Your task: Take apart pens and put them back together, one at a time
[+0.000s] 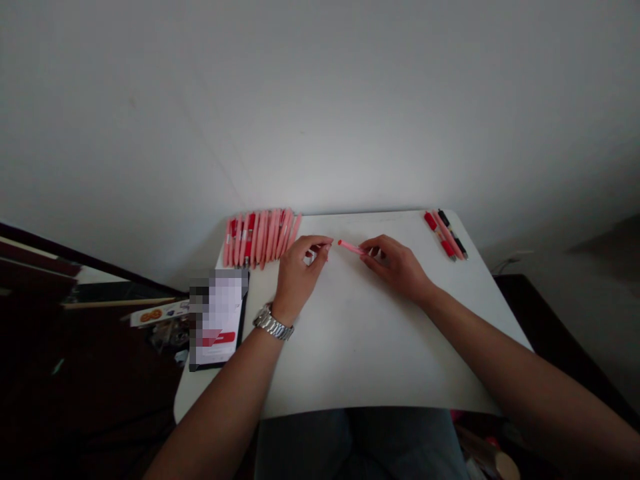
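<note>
Over the middle of the white table [360,353], my right hand [397,267] pinches a pink pen [353,248] near one end. The pen's reddish-orange end points left, toward my left hand [303,267]. A small gap separates the two. Thumb and fingertips of my left hand are drawn together in a pinch; what lies between them is too small to name. A row of pink and red pens [263,237] lies just beyond and left of that hand. At the far right corner lie a red pen [440,235], a pink pen [447,230] and a black pen [455,233].
A phone or tablet [220,320], its screen partly blurred, rests at the table's left edge beside my left forearm. A pale wall [320,120] stands directly behind the table. Dark clutter [167,333] sits below on the left.
</note>
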`<state>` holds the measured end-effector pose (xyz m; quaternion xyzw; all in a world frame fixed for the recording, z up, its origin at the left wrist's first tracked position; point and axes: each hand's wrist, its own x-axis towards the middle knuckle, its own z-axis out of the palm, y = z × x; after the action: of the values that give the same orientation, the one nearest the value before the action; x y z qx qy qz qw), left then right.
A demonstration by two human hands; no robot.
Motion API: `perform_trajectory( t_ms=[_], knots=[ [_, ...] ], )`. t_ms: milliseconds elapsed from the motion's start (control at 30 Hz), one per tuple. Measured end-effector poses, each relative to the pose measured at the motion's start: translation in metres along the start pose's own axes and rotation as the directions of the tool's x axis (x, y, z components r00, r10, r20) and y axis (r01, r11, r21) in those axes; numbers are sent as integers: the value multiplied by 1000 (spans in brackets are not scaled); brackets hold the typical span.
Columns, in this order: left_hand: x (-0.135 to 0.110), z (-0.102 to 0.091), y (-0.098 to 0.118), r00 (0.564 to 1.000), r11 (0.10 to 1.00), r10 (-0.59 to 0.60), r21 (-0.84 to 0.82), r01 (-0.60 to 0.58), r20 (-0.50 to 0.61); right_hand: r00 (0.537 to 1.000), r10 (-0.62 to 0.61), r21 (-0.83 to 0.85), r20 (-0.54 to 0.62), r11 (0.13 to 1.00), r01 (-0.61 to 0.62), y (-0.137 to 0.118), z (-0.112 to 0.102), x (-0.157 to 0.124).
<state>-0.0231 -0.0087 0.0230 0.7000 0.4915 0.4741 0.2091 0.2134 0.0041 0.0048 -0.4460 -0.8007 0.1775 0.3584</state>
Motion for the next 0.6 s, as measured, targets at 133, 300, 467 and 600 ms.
perform_trajectory(
  t_ms=[133, 300, 467, 600],
  knots=[
    [0, 0, -2, 1000, 999, 19, 48, -18, -12, 999, 40, 7, -27, 999, -40, -1, 1, 0],
    [0, 0, -4, 1000, 993, 14, 119, -13, -2, 995, 85, 18, -43, 996, -84, -2, 1, 0],
    [-1, -1, -5, 1000, 984, 9, 177, -10, 3, 991, 123, 66, -44, 991, -120, 0, 1, -1],
    [-1, -1, -6, 1000, 974, 11, 224, -13, 7, 987, 153, 95, -47, 984, -148, 0, 1, -1]
  ],
)
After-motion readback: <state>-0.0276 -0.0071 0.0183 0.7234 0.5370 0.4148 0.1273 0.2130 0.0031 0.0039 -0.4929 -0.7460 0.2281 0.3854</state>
